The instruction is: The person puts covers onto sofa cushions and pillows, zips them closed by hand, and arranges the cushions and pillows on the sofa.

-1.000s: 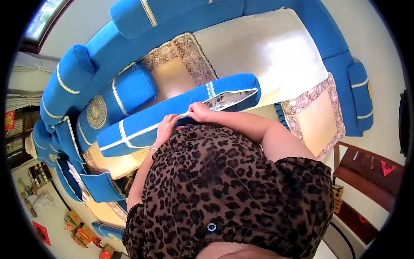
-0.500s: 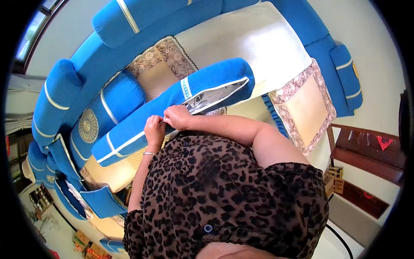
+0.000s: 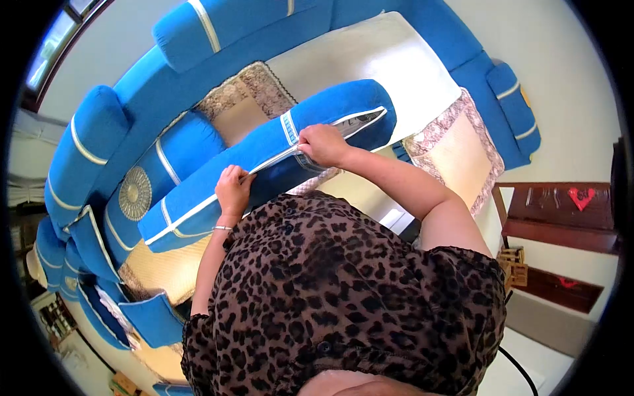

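A long blue sofa cushion with white trim slants across in front of my body. Along its near side runs a white zipper, with a gap at the right end where a grey, shiny filling shows. My right hand is closed on the zipper just left of this gap; the small slider is hidden by the fingers. Lower and to the left, my left hand pinches the cushion cover's edge at the zipper line. A thin bracelet sits on the left wrist.
Behind the cushion curves a blue sofa with a white seat and patterned mats. Another blue cushion with a round emblem leans at the left. A dark wooden piece of furniture stands right.
My right hand has slid right and up along the zipper, away from the left hand. The gap in the cover is shorter. The left hand has shifted slightly left.
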The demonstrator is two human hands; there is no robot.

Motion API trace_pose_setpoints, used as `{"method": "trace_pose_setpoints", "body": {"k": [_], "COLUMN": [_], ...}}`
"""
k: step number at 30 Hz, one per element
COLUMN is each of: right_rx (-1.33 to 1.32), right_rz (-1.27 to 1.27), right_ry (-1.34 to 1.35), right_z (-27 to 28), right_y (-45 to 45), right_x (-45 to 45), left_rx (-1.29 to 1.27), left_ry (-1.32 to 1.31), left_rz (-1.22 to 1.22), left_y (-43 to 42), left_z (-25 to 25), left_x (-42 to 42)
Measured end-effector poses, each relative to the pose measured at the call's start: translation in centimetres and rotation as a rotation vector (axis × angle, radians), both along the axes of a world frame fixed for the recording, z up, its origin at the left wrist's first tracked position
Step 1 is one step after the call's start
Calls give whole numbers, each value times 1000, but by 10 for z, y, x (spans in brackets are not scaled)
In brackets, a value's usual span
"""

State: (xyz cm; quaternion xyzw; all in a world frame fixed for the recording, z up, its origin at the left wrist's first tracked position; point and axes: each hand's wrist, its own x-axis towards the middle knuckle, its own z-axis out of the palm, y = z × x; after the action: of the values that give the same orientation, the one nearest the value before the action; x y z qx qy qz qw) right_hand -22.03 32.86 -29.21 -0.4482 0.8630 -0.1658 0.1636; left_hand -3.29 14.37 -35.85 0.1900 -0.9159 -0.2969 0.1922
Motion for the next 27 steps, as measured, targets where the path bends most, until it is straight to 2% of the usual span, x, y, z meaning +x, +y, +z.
{"method": "trace_pose_setpoints", "body": {"k": [6,11,15,18,19,22,23,25,27], "right_rx": [-5,23,-36,-197,-195,-308,-292,-427,-594], "right_rz": [-200,-188,-218,-236,-257,-350,-341,-342,-370], "right_ry": [123,358,358,363,309,-95,-107,-274,-406], "right_z": [41,84,96,96,104,100,97,96,94], "right_y": [47,71,84,99,104,119,120,114,101], "right_x": [-35,-51,-60,-76,-80,-104,-109,-109,-105], "left_rx": [43,72,98,132,143,193,213,250,407], "left_ry": [23,44,52,79,93,79,102,148,200], "left_rz": [45,49,49,45,44,40,33,23,7], "left_y": [-9,-15,-16,-19,-20,-24,-26,-31,-43], "left_z": [1,6,9,10,12,21,20,15,5], "left_x": [8,8,11,15,16,18,19,20,26]}}
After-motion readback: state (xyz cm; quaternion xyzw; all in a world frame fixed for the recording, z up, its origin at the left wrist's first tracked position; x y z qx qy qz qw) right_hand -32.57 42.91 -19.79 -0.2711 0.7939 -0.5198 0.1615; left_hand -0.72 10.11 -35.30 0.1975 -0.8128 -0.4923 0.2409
